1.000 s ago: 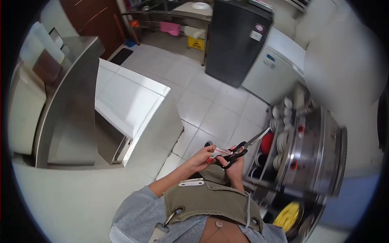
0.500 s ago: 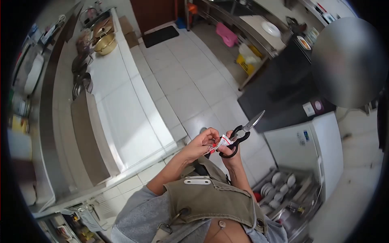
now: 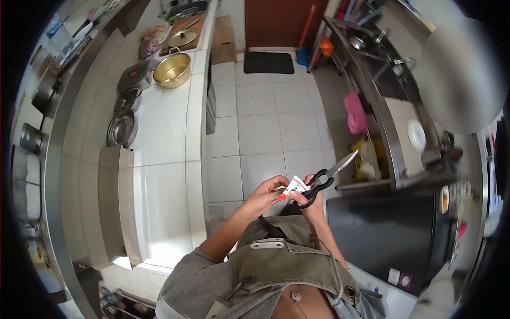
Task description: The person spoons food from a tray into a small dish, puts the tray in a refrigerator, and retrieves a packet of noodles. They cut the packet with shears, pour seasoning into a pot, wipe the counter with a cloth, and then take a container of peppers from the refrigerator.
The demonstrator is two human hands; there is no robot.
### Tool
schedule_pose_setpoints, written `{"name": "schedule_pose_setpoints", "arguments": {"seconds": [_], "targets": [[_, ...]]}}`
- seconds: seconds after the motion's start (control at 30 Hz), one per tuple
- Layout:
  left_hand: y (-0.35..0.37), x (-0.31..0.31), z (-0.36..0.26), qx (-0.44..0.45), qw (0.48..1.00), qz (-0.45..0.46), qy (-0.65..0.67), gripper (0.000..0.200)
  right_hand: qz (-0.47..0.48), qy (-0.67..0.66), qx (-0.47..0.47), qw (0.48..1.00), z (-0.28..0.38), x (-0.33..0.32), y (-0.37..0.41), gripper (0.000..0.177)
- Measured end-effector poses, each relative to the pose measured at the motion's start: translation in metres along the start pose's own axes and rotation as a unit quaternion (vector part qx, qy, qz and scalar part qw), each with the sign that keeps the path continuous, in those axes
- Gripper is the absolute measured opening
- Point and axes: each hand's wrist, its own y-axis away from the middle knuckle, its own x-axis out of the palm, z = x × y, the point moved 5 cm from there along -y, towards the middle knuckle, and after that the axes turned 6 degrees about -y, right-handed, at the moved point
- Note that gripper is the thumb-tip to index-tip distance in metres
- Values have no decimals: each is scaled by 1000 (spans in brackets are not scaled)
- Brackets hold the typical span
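My right hand (image 3: pixel 312 204) is closed around black-handled scissors (image 3: pixel 342 164), whose blades point up and to the right. Against that hand's thumb sits a small white packet (image 3: pixel 296 184) with red and dark print. Beside it my left hand (image 3: pixel 264 195) has its fingers curled at the packet's left edge, by a red bit (image 3: pixel 282 197). Both hands are in front of the apron (image 3: pixel 292 260), over the floor.
On the left, a white-tiled counter (image 3: pixel 164 196) bears a golden pot (image 3: pixel 173 70) and a metal bowl (image 3: pixel 121 127). A steel sink unit (image 3: pixel 380 119) stands on the right, above a pink basin (image 3: pixel 355 111). A black fridge (image 3: pixel 380 234) is near my right side.
The view has turned to the right, so the door and sink unit appear more central. Both hands keep together at the packet, with the scissors still in the right hand.
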Motion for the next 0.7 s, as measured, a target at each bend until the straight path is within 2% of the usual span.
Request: {"name": "schedule_pose_setpoints", "arguments": {"seconds": [0.03, 0.07, 0.1, 0.17, 0.2, 0.27, 0.37, 0.43, 0.53, 0.57, 0.63, 0.67, 0.7], "targets": [[-18, -21, 8, -35, 996, -71, 43, 30, -2, 89, -12, 996, 0, -6, -25, 46], [-39, -40, 13, -22, 991, -114, 70, 26, 20, 95, -21, 995, -2, -9, -50, 39], [-60, -59, 20, -11, 989, -129, 76, 26, 37, 99, -13, 994, -4, -17, -74, 39], [-103, -120, 44, -26, 949, -270, 162, 20, -1, 177, -76, 981, 0, -44, -125, 33], [-129, -162, 65, 14, 942, -267, 203, 20, 10, 202, -100, 974, 0, -63, -152, 30], [-163, -253, 108, 35, 833, -402, 378, 18, 5, 210, -60, 976, 11, -88, -196, 29], [-202, -373, 104, 107, 779, -439, 436, 14, -35, 247, 14, 968, 30, -134, -259, 26], [-222, -437, 67, 168, 733, -476, 455, 12, -42, 265, 28, 963, 34, -167, -301, 25], [-236, -516, 7, 264, 651, -513, 494, 16, -40, 317, -8, 948, 55, -183, -356, 24], [-238, -540, -5, 258, 652, -512, 496, 16, -46, 320, -7, 946, 57, -186, -373, 24], [-247, -602, -44, 336, 614, -477, 531, 18, -87, 267, -3, 960, 59, -198, -405, 24], [-248, -658, -40, 346, 615, -485, 517, 21, -97, 287, -45, 952, 59, -202, -419, 24], [-254, -673, -45, 330, 626, -482, 517, 21, -116, 287, -46, 950, 62, -200, -427, 24]]}}
